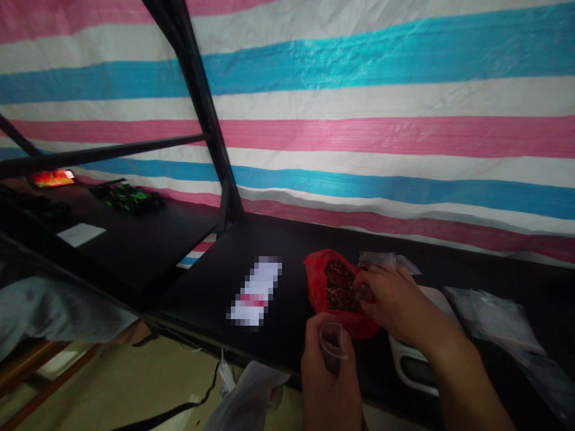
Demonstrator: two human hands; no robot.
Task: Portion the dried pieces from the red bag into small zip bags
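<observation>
Head view, clock positions taken from the centre of the red bag [315, 281]: the red bag rests open on the black tabletop [287, 239], its rim folded outward. It contains loose, dark brown, flake-like material [338, 284], visible at the mouth. The left hand [330, 383], at 6 o'clock, grips a small clear pouch [333, 347] between thumb and fingers, mouth upward and open, just beside the red bag's near edge; its fill cannot be determined. The right hand [389, 299], at 3 o'clock, reaches over the rim with bent fingers at the material; whether the fingertips pinch any of it cannot be determined. At 2 o'clock, small plastic bags [381, 259] lie partly behind the right hand. At 4 o'clock, a white device [399, 356] with a dark display window sits partly under the right forearm. Between 3 and 4 o'clock, flat clear bags [501, 317] lie overlapping.
</observation>
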